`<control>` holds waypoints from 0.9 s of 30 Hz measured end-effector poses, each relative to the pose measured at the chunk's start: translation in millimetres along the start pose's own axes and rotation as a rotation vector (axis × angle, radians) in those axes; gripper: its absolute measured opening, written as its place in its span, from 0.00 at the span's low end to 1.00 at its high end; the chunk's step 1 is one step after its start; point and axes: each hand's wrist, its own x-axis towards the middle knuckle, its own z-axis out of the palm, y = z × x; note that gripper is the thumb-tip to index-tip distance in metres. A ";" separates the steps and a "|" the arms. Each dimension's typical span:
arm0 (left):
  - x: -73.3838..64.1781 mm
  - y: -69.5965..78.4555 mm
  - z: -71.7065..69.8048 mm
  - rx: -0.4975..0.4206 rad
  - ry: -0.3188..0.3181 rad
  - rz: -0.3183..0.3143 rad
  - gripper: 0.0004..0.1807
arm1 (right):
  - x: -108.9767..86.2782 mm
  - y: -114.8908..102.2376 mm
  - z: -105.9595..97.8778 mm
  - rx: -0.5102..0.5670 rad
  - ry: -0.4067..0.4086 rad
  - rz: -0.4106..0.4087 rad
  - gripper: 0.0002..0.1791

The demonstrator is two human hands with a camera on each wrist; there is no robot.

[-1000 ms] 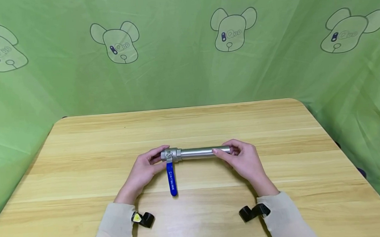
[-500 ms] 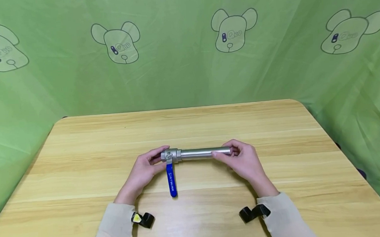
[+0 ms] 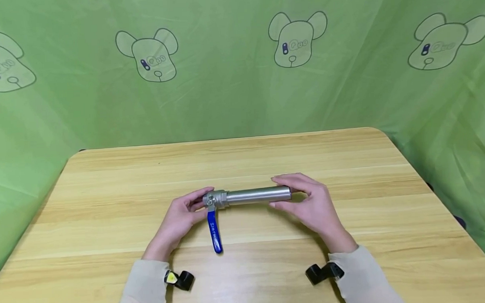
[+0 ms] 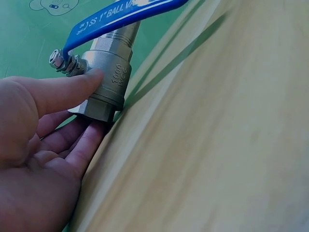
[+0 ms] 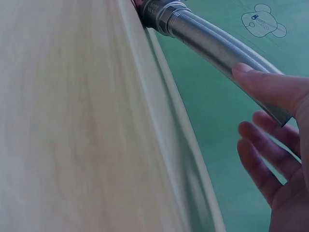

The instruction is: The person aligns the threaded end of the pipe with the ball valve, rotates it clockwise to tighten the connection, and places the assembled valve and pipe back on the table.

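Observation:
A steel ball valve with a blue lever handle is joined to a straight metal pipe. My left hand holds the valve's left end, its thumb on the valve body in the left wrist view and its fingers behind and under the end. The lever points toward me. Around the pipe's right end, my right hand has its thumb and fingers spread. In the right wrist view the thumb overlaps the pipe; whether it touches, I cannot tell. The other fingers there stand off the pipe.
Beneath lies a wood-grain table with rounded far corners. Green cloth printed with bear-like faces hangs behind and at the sides. A black wrist camera sits on the left sleeve and another black camera on the right.
The right hand has loosened its grip on the pipe end, its fingers spreading apart. The left hand has shifted slightly left with the valve, and the pipe now slants up a little at the right.

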 end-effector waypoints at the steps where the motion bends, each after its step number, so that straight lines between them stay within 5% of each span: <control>1: -0.1 0.1 -0.3 0.000 0.000 -0.002 0.33 | 0.2 -0.1 0.2 0.005 -0.001 -0.011 0.32; 11: 0.6 -0.1 0.2 0.008 -0.007 -0.002 0.33 | -1.2 -3.3 0.5 0.049 -0.022 0.006 0.26; 27: 0.2 -0.9 4.2 0.022 0.013 0.013 0.31 | -2.0 -5.5 1.2 -0.055 -0.086 0.240 0.21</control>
